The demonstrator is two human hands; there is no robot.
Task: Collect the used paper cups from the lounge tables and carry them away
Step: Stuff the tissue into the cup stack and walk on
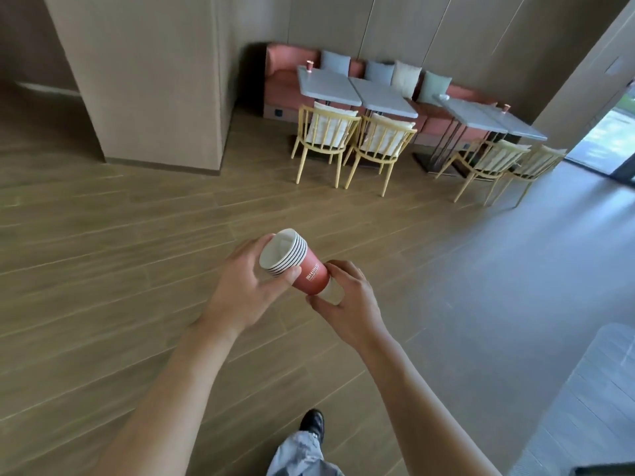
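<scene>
Left hand [245, 286] curled round rim end of nested red paper cup stack [295, 264], thumb on rims. Right hand [347, 300] pinches stack's base, fingers bent. Stack tilted, held mid-air over wood floor [103, 252]. Single cup [310, 66] at far corner of left lounge table [326, 84]; another cup [506, 108] on right table [481, 118]. Yellow chairs [326, 132] line tables' near edges.

We see soft daylight entering from the glass doorway [608, 139] at right, glare on the floor [515, 269], edges bowed, slightly soft.
</scene>
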